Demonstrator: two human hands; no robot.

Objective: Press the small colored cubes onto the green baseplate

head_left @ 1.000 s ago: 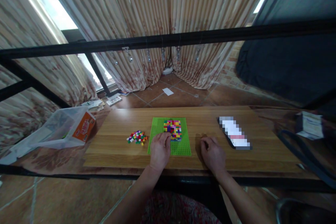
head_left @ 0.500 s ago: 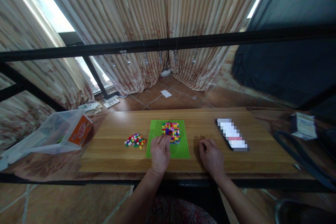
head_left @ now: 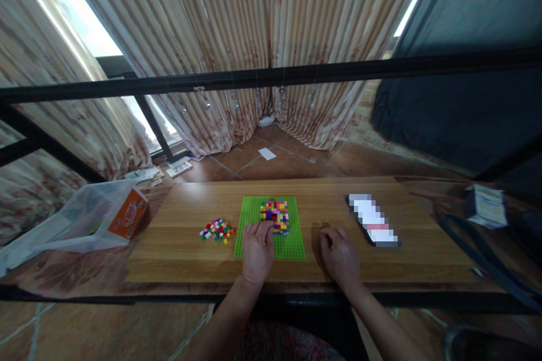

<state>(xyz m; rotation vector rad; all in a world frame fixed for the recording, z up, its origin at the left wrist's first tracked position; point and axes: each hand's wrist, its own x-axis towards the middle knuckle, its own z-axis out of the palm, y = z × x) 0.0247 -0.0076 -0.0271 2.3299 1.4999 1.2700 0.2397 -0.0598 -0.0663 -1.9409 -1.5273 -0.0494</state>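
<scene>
Flat green studded plastic baseplate (head_left: pixel 294 245) lies mid-way along the light wooden board (head_left: pixel 178 259). A square patch of small multi-coloured plastic bricks (head_left: pixel 275 216) sits on the baseplate's far half.

Left hand (head_left: pixel 257 248) rests on the baseplate's near-left part. Fingers bent, tips touching the patch's near-left edge. Cannot tell whether a brick is pinched.

Right hand (head_left: pixel 339 254) is just right of the baseplate, down on the board. Fingers curled under in a loose fist, nothing seen in it.

Loose heap of small coloured bricks (head_left: pixel 217 229) is just left of the baseplate. Dark flat rectangular object (head_left: pixel 372 220), blurred out, is further right of it. Clear plastic bag (head_left: pixel 71 220) with an orange carton (head_left: pixel 127 215) is far left of the baseplate.
</scene>
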